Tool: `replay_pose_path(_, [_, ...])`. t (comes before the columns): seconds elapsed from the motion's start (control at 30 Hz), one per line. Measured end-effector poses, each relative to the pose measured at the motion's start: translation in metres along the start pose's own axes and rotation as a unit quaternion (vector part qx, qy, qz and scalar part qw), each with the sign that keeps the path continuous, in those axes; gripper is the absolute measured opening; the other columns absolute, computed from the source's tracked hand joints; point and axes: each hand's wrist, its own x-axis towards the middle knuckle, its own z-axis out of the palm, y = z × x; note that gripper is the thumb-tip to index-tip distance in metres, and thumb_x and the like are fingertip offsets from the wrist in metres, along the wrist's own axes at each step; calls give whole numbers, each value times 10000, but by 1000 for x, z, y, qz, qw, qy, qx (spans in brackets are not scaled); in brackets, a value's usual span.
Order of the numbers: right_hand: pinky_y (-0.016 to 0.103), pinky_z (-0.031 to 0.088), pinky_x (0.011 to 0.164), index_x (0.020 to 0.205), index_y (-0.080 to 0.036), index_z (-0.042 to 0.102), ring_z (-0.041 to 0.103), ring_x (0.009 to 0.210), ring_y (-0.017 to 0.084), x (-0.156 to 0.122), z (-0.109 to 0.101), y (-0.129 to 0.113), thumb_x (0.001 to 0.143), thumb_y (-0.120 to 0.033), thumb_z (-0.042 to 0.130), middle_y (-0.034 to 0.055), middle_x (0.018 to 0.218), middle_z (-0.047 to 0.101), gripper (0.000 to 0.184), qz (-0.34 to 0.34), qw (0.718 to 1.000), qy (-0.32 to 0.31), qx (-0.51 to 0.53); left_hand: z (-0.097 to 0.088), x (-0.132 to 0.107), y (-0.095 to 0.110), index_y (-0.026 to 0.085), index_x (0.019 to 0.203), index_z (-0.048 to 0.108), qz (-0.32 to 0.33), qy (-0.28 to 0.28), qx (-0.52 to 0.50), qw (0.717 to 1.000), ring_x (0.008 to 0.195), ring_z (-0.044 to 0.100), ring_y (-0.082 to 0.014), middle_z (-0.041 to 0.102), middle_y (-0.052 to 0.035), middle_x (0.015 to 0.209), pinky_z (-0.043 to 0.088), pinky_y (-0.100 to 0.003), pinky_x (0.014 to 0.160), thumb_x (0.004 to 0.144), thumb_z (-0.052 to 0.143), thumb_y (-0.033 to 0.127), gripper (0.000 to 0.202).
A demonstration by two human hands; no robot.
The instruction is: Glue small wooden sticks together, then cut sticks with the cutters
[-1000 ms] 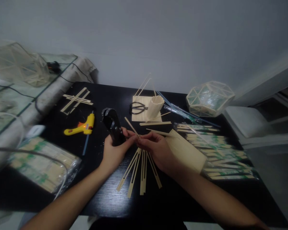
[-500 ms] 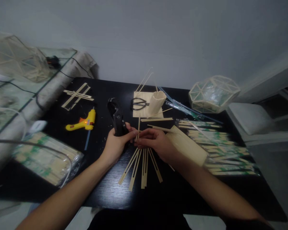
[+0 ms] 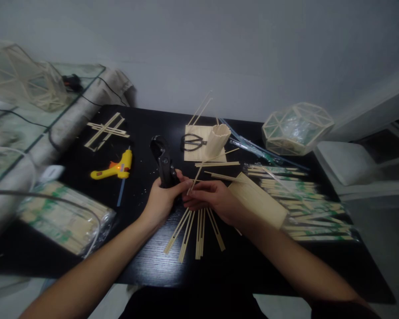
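My left hand is wrapped round a black hand cutter, its curved jaw pointing up and away from me. Its thumb reaches across toward the fingers of my right hand, which pinch a thin wooden stick that leans up to the right. Below both hands, several split chopsticks fan out on the black table. Just beyond the stick stand a cylinder of joined sticks and a square wooden board with black-handled scissors on it.
A yellow glue gun and crossed sticks lie left, near packaged chopsticks. To the right are a wooden panel, wrapped chopsticks and a faceted stick frame. A glass surface with cables borders the left side.
The stick in my right hand has tilted from nearly upright to leaning right. My left hand keeps its hold on the cutter, and the view has shifted slightly.
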Motion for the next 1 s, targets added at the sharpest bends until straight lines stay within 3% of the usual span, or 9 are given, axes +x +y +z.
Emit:
replay_pose_path(0.27, [287,603,733,848,-138,796,754,702,152,0,1,1,692,-401,903,61,832,802,325,-8,1000,-6,0,0,0,0,164,859,627,-3,3,20,1000,633,613,-105,699,28,744,509,-233,641,619,927,233,390])
replay_pose_path(0.5, [310,596,740,835,-126,793,754,694,168,1,-2,0,683,-388,908,66,768,789,324,3,1000,-15,-6,-6,5,2,160,822,659,46,-40,133,989,635,599,-99,642,44,702,497,-216,622,656,915,259,321])
replay_pose_path(0.73, [303,610,712,824,-123,788,763,687,172,2,-5,-4,648,-412,933,71,784,795,368,17,999,-32,-36,-9,6,5,167,861,658,27,-50,147,988,547,576,-95,635,51,674,476,-216,541,665,902,259,327])
replay_pose_path(1.0, [272,616,706,897,-102,802,763,689,162,0,-6,-9,668,-440,922,71,752,785,426,48,994,-68,-67,-6,4,6,156,827,654,-2,-50,138,989,509,543,-78,621,60,670,452,-206,505,577,904,177,354])
